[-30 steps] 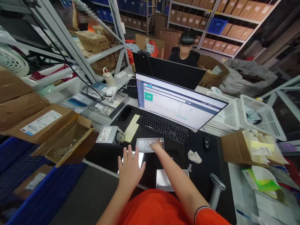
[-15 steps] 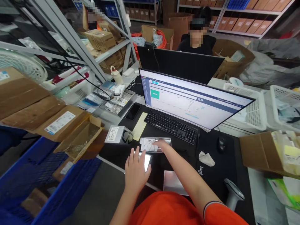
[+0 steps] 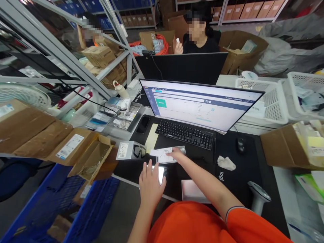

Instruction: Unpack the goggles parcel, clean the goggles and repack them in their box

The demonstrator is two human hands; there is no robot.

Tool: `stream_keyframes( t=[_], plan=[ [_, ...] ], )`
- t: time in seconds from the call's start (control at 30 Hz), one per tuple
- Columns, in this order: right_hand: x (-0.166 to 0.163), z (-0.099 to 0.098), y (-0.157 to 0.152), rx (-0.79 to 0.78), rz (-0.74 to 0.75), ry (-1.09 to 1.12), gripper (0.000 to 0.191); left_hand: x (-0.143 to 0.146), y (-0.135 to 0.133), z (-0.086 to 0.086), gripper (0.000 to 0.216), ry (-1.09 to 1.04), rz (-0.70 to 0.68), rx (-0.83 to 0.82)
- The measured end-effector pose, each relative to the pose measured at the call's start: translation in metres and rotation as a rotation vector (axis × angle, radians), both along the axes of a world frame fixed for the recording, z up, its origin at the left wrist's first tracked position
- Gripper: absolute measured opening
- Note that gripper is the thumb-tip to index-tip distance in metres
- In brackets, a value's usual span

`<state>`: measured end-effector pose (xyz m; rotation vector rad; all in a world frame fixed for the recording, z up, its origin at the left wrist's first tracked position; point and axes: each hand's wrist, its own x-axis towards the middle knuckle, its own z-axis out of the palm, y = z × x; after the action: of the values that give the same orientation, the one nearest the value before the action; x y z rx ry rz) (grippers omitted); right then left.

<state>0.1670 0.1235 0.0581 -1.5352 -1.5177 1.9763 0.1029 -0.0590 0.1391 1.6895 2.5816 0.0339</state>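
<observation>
My right hand point(image 3: 176, 154) is closed on a white paper leaflet point(image 3: 163, 156) with a line drawing printed on it. The leaflet lies over an open shallow box point(image 3: 182, 151), covering much of its inside. Nearer to me, my left hand point(image 3: 152, 184) rests with its fingers spread on a bright white, glossy flat piece point(image 3: 161, 173), most of which the hand hides. A box lid or tray with a pale inside point(image 3: 193, 191) lies below my right forearm. Left of the leaflet, dark-framed glasses point(image 3: 139, 151) show against a grey-white box point(image 3: 126, 150) with a printed label.
Behind my hands are a keyboard point(image 3: 184, 134), a monitor point(image 3: 199, 106) and a phone point(image 3: 143, 125). A mouse point(image 3: 240, 145), crumpled tissue point(image 3: 226, 163) and handheld scanner point(image 3: 258, 197) lie right. Cardboard boxes point(image 3: 64, 145) and a blue crate point(image 3: 93, 195) stand left. A co-worker point(image 3: 199, 42) sits opposite.
My right hand has drawn the leaflet slightly, and it now sits askew over the box. My left hand keeps its place. The co-worker's hand has come up, and the view has shifted.
</observation>
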Motion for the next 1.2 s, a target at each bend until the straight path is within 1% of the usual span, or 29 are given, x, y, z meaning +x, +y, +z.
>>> stream_keyframes(
  t=[0.07,0.1,0.17,0.23,0.33,0.4,0.43,0.5,0.57,0.63,0.67,0.7,0.77,0.8,0.83,0.9,0.93,1.0,1.1,1.17,1.2],
  plan=[
    [0.024,0.011,0.002,0.072,0.016,0.023,0.021,0.001,0.001,0.002,0.055,-0.001,-0.002,-0.005],
    [0.042,0.018,0.003,0.118,0.023,0.027,0.020,0.001,0.001,0.002,0.055,-0.002,-0.002,-0.007],
    [0.089,0.033,0.003,0.218,0.032,0.007,0.019,0.001,0.002,0.002,0.055,-0.008,-0.001,-0.013],
    [0.144,0.049,-0.004,0.310,0.051,-0.055,0.016,0.001,0.002,0.003,0.055,-0.015,-0.007,-0.016],
    [0.219,0.069,-0.034,0.382,0.122,-0.186,0.006,0.000,0.001,0.004,0.055,-0.019,-0.029,-0.023],
    [0.251,0.073,-0.060,0.399,0.157,-0.288,0.004,-0.001,-0.001,0.005,0.055,-0.022,-0.061,-0.028],
    [0.260,0.071,-0.073,0.402,0.168,-0.338,0.005,-0.003,-0.002,0.005,0.055,-0.027,-0.076,-0.029],
    [0.264,0.061,-0.094,0.401,0.183,-0.418,0.007,-0.006,-0.006,0.004,0.055,-0.049,-0.098,-0.032],
    [0.254,0.046,-0.107,0.387,0.195,-0.472,0.010,-0.011,-0.011,0.000,0.056,-0.087,-0.097,-0.027],
    [0.240,0.032,-0.115,0.377,0.197,-0.518,0.020,-0.019,-0.016,-0.005,0.060,-0.129,-0.075,-0.003],
    [0.233,0.027,-0.118,0.377,0.193,-0.543,0.028,-0.024,-0.019,-0.008,0.064,-0.148,-0.053,0.016],
    [0.227,0.025,-0.120,0.381,0.185,-0.570,0.037,-0.028,-0.022,-0.011,0.070,-0.166,-0.026,0.036],
    [0.219,0.029,-0.124,0.400,0.170,-0.619,0.050,-0.038,-0.027,-0.015,0.082,-0.198,0.047,0.065],
    [0.218,0.033,-0.124,0.413,0.166,-0.633,0.050,-0.042,-0.030,-0.017,0.088,-0.212,0.089,0.070],
    [0.219,0.039,-0.123,0.427,0.162,-0.638,0.045,-0.045,-0.033,-0.018,0.093,-0.225,0.133,0.071],
    [0.223,0.049,-0.111,0.451,0.144,-0.628,0.032,-0.051,-0.040,-0.021,0.099,-0.250,0.198,0.068],
    [0.225,0.051,-0.101,0.455,0.126,-0.621,0.030,-0.052,-0.043,-0.022,0.100,-0.260,0.211,0.071],
    [0.227,0.049,-0.072,0.428,0.073,-0.621,0.035,-0.055,-0.048,-0.024,0.102,-0.269,0.196,0.084],
    [0.219,0.027,-0.027,0.285,0.033,-0.606,0.044,-0.054,-0.053,-0.024,0.100,-0.264,0.155,0.083],
    [0.207,0.010,-0.010,0.185,0.032,-0.550,0.047,-0.052,-0.054,-0.023,0.097,-0.250,0.152,0.071],
    [0.201,0.003,-0.006,0.154,0.028,-0.514,0.048,-0.050,-0.054,-0.021,0.095,-0.244,0.151,0.065]
  ],
)
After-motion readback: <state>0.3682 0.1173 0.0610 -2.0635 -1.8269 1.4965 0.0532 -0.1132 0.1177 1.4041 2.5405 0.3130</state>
